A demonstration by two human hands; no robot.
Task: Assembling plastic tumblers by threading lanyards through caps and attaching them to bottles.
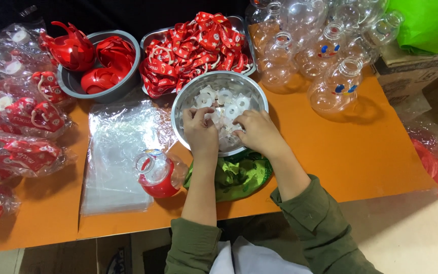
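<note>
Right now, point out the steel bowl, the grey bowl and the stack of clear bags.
Steel bowl (259,94), head view, bare right rim.
Grey bowl (128,83), head view, outer wall at right.
Clear bags (115,162), head view, middle of the top bag.

Both hands, the left hand and the right hand, are in the metal bowl of plastic rings at the middle of the surface. Behind the bowl lies a tray of ribbons, with a round tub of caps to its left. Empty bottles stand behind to the right. A stack of bags lies left of the bowl, a bottle on its near edge, and packed bundles lie farther left.
</note>
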